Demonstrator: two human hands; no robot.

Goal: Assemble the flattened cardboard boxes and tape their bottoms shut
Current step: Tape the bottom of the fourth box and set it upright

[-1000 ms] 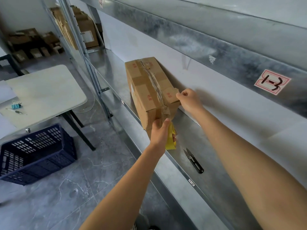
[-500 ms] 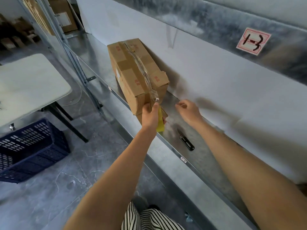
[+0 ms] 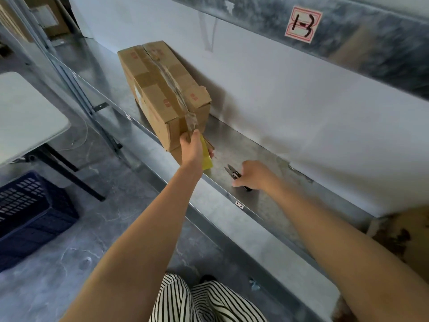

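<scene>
A brown cardboard box stands on the metal shelf, with a strip of clear tape running along its top seam and down its near end. My left hand grips a yellow tape dispenser at the box's near bottom corner, where the tape ends. My right hand lies on the shelf to the right, its fingers curled round small black snips whose blades point toward the box.
A white wall backs the shelf, and a label marked 1-3 sits on the shelf above. Left of me are a white table and a dark blue crate on the grey floor. Another cardboard piece shows at the right.
My right hand has left the box's far corner, dropped to the shelf and closed on the black snips. My left hand stays at the box's end with the dispenser.
</scene>
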